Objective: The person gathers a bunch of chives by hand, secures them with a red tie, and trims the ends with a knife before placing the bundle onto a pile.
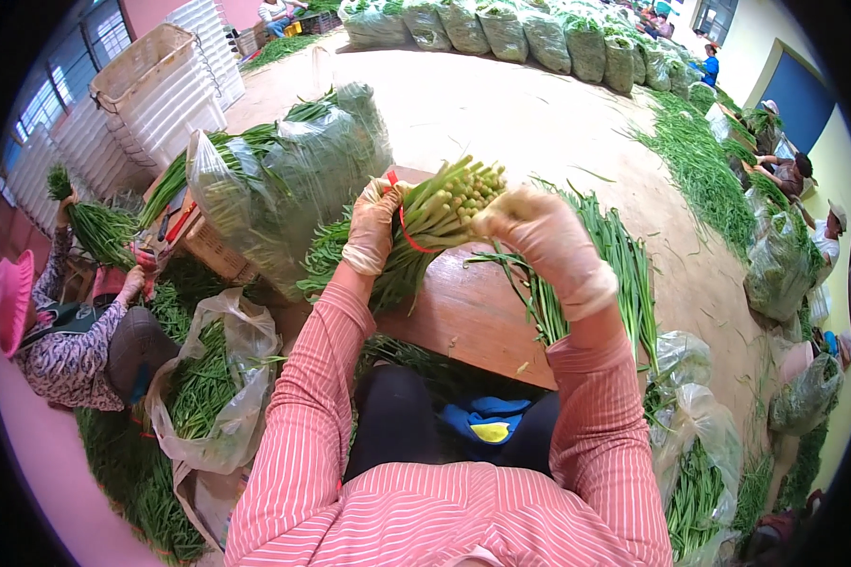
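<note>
A thick bundle of green leafy stalks [425, 220] lies over the wooden table [454, 305], its pale cut ends pointing up and to the right. A red tie [405, 230] passes around its stems. My gloved left hand [374, 223] grips the bundle and the tie near its upper end. My gloved right hand [549, 244] is beside the cut ends, blurred, its fingers curled; whether they hold or touch anything cannot be told. Beyond and under the right forearm, loose long green stalks [620, 262] lie on the table's right side.
A large plastic bag of greens [305, 177] stands at the table's left. Another person [78, 333] holds a bunch at far left. Open bags of greens [202, 383] flank my legs. Stacked white crates [156, 92], filled sacks [503, 32] and people are farther off.
</note>
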Demonstrator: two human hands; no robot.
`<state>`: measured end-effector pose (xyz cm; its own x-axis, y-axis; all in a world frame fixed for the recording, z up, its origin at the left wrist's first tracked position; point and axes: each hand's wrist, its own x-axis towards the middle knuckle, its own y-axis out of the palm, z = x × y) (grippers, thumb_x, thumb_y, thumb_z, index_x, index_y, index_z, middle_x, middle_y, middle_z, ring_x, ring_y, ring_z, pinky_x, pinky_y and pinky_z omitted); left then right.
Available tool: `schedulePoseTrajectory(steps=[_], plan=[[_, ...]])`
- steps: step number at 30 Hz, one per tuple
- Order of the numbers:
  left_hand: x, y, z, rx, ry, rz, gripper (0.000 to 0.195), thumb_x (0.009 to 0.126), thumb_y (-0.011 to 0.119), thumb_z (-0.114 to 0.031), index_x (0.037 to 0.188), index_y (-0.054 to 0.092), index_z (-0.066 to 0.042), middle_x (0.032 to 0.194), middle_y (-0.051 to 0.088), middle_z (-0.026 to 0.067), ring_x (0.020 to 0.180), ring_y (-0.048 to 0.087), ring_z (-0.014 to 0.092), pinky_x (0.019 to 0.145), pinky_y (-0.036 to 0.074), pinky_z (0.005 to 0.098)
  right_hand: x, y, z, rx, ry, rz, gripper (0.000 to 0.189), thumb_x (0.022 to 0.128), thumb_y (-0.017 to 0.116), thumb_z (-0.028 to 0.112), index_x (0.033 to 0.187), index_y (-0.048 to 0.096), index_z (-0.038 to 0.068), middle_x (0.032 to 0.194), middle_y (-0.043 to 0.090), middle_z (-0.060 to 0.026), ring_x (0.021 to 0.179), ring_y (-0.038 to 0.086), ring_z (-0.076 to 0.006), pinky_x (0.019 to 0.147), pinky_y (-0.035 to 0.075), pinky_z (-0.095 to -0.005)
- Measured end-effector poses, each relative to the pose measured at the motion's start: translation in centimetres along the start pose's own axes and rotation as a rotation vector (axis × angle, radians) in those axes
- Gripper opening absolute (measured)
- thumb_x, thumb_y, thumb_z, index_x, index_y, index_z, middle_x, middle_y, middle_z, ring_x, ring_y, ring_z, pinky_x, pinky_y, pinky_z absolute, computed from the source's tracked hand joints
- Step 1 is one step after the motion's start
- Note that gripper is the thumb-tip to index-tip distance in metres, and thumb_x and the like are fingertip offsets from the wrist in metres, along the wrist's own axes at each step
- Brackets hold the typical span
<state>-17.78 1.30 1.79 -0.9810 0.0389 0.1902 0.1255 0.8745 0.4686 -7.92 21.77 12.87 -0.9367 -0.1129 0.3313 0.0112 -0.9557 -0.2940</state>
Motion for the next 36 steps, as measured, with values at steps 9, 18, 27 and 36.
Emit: schedulePoseTrajectory(steps=[9, 18, 27, 36], plan=[[-3.0, 3.5, 2.3, 0.210, 0.101, 0.143, 0.010, 0.090, 0.057, -0.010, 0.084, 0.058, -0.004, 0.082, 0.064, 0.0019, 0.074, 0.057, 0.008, 0.068, 0.046, 0.0225, 1.0, 0.7, -0.2, -1.166, 0.179, 0.647, 0.101, 0.062, 0.075, 0.052, 0.135, 0.030, -0.002, 0.112, 0.056, -0.0236, 0.107, 0.054, -0.0336, 0.091, 0.042, -0.0407], [-4.7, 3.8, 5.4, 0.586, 0.345, 0.287, 0.005, 0.083, 0.064, -0.004, 0.087, 0.062, -0.002, 0.082, 0.068, 0.0073, 0.073, 0.062, 0.011, 0.068, 0.050, 0.0247, -7.2, 3.2, -13.0, -0.914, -0.073, 0.031, 0.109, 0.052, 0.084, 0.029, 0.139, 0.025, 0.003, 0.124, 0.047, -0.0178, 0.110, 0.051, -0.0310, 0.090, 0.044, -0.0374], [-6.2, 0.6, 10.6, 0.491, -0.154, 0.319, 0.007, 0.087, 0.060, -0.007, 0.090, 0.062, -0.001, 0.088, 0.067, 0.0037, 0.079, 0.057, 0.008, 0.072, 0.047, 0.0225, -8.3, 3.5, -17.5, -0.771, -0.042, 0.018, 0.068, 0.067, 0.074, 0.038, 0.123, 0.052, 0.004, 0.114, 0.056, -0.0166, 0.101, 0.055, -0.0307, 0.088, 0.043, -0.0386], [-6.2, -0.9, 11.2, 0.744, 0.039, 0.379, 0.009, 0.084, 0.061, -0.003, 0.094, 0.062, -0.001, 0.083, 0.064, 0.0050, 0.076, 0.057, 0.011, 0.071, 0.047, 0.0246, -3.1, 4.3, -16.4, -0.089, 0.095, 0.139, 0.023, 0.077, 0.068, 0.001, 0.099, 0.069, 0.006, 0.087, 0.066, -0.0063, 0.081, 0.058, -0.0159, 0.077, 0.046, -0.0276]])
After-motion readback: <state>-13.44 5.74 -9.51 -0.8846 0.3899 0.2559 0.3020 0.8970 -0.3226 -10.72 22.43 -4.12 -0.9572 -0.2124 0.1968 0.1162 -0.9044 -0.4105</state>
